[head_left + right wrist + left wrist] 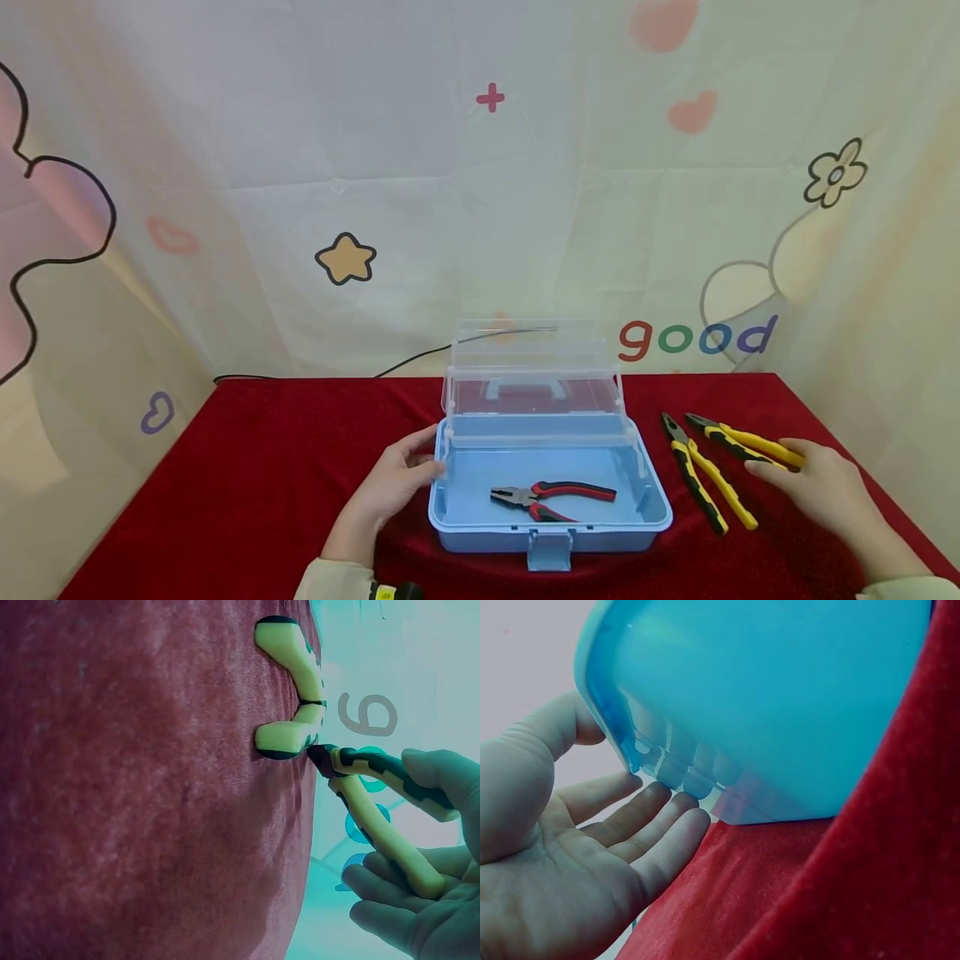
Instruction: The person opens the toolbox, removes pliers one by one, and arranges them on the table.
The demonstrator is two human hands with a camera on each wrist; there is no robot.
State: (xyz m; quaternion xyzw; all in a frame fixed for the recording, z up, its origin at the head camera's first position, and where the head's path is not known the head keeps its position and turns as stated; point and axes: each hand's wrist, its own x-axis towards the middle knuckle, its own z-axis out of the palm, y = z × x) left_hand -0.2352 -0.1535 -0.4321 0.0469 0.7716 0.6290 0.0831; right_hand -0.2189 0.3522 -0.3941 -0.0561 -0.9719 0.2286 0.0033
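Note:
A pale blue toolbox [543, 540] with its clear lid [536, 392] raised stands before me. Inside it lie red-and-black pliers [573, 489]. At the box's left side is my left hand [397, 477], thumb at the rim and fairly straight fingers [671, 840] against or very near the outer wall. My right hand [821, 487] holds yellow-and-black pliers [386, 836], thumb on one handle and fingers under the other. Their handles are spread, with the head pointing away from me. A second yellow-and-black pair of pliers [705, 475] lies between that hand and the box.
Red cloth [300, 467] covers the table. A pale printed curtain [412, 208] hangs behind and at both sides. A thin dark cable [420, 357] runs along the back. The box's latch [550, 552] hangs at the front.

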